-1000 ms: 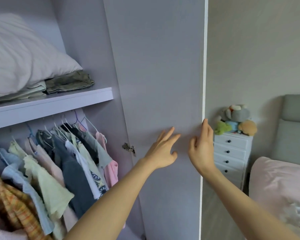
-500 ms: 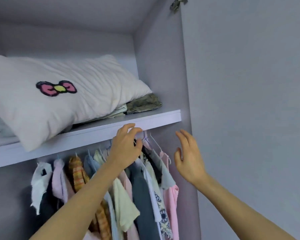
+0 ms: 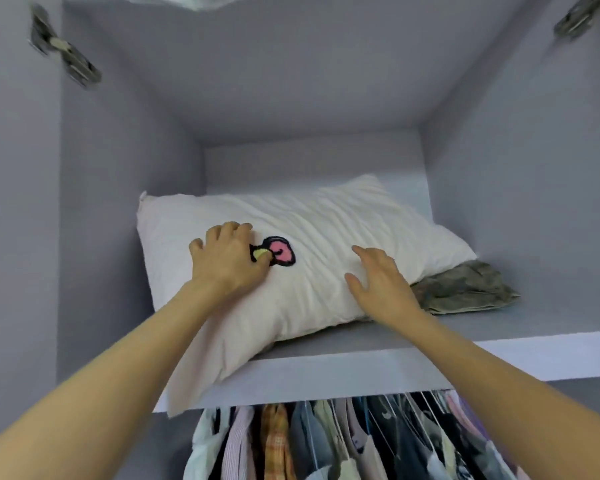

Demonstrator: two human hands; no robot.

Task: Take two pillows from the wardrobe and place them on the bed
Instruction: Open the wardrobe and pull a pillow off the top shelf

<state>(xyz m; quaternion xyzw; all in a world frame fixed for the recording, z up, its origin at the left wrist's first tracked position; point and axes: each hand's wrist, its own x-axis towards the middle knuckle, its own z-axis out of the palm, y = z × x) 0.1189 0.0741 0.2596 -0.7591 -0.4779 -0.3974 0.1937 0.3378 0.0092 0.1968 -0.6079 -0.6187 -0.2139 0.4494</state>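
Observation:
A white pillow (image 3: 312, 230) with a pink bow patch lies on the wardrobe's upper shelf (image 3: 378, 368), one corner hanging over the front edge. My left hand (image 3: 227, 263) rests on the pillow's top, fingers curled over the left half of the bow. My right hand (image 3: 381, 282) lies flat against the pillow's right front side, fingers spread. Neither hand clearly grips the fabric. A second pillow does not show in this view.
Folded olive-green clothes (image 3: 465, 289) sit under and beside the pillow's right end. Several garments on hangers (image 3: 343, 441) hang below the shelf. Wardrobe side walls close in left and right, with door hinges (image 3: 65, 58) at the top corners.
Both hands rose from below the shelf edge onto the pillow. My view swung from the door and room to face the upper shelf.

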